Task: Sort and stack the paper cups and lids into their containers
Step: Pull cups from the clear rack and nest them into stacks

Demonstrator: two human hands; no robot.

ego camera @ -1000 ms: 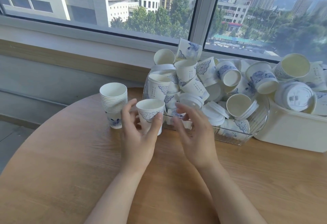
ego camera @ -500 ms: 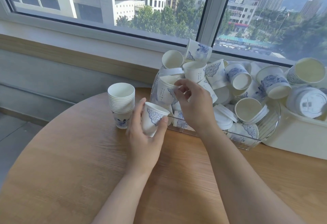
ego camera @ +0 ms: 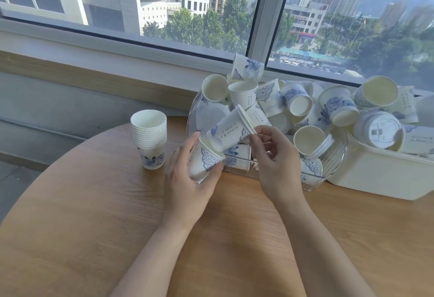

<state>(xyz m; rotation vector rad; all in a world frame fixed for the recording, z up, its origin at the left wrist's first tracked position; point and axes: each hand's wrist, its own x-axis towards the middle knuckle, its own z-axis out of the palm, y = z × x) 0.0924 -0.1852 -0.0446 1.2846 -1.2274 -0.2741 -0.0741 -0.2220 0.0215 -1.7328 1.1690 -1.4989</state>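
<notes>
My left hand [ego camera: 187, 179] grips a blue-patterned paper cup [ego camera: 204, 162], tilted with its mouth toward the upper right. My right hand [ego camera: 272, 158] pinches the lidded rim of a second cup [ego camera: 229, 132], whose base pokes into the mouth of the first. A stack of nested cups [ego camera: 149, 139] stands upright on the table to the left. Behind my hands a clear plastic container [ego camera: 312, 177] holds a heap of loose cups and lids.
A white tub [ego camera: 380, 177] at the right holds more cups, one capped with a white lid [ego camera: 381, 130]. The round wooden table [ego camera: 94, 226] ends in a curved edge at the left. A window sill and glass run behind the containers.
My right hand has pulled a lidded cup out of the heap and brought it down to the cup in my left hand, which has tilted more toward it.
</notes>
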